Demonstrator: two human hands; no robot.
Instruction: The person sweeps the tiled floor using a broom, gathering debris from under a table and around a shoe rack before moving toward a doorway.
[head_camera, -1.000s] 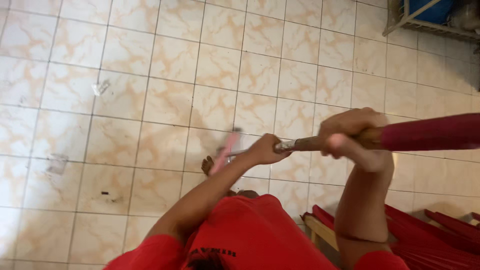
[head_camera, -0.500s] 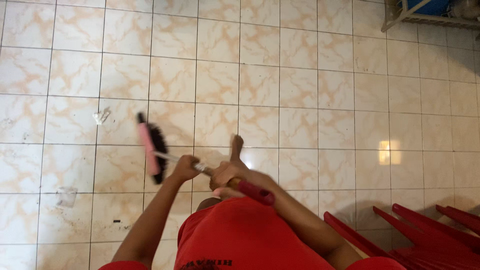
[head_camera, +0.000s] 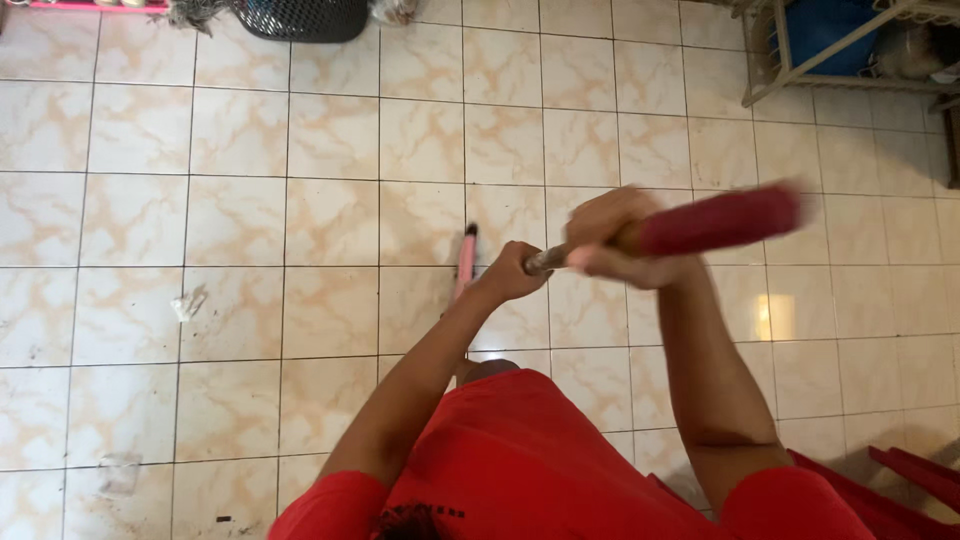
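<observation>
I hold a broom with both hands over a tiled floor. My left hand (head_camera: 512, 272) grips the metal part of the handle low down. My right hand (head_camera: 615, 238) grips it higher, just below the red grip (head_camera: 720, 220), which is blurred. The pink broom head (head_camera: 465, 262) shows edge-on just left of my left hand, above the floor. I wear a red shirt (head_camera: 520, 460), and it hides my feet.
A crumpled white scrap (head_camera: 188, 303) lies on the cream marbled tiles (head_camera: 300, 130) at left, and a clear wrapper (head_camera: 118, 472) lies lower left. A dark basket (head_camera: 300, 18) stands at the top. A rack (head_camera: 800, 50) is top right. Red plastic chairs (head_camera: 900, 480) lie bottom right.
The broom head swung out left over the floor, then came back in front of me. The red grip rose to the right. The view shifted, so the basket now shows.
</observation>
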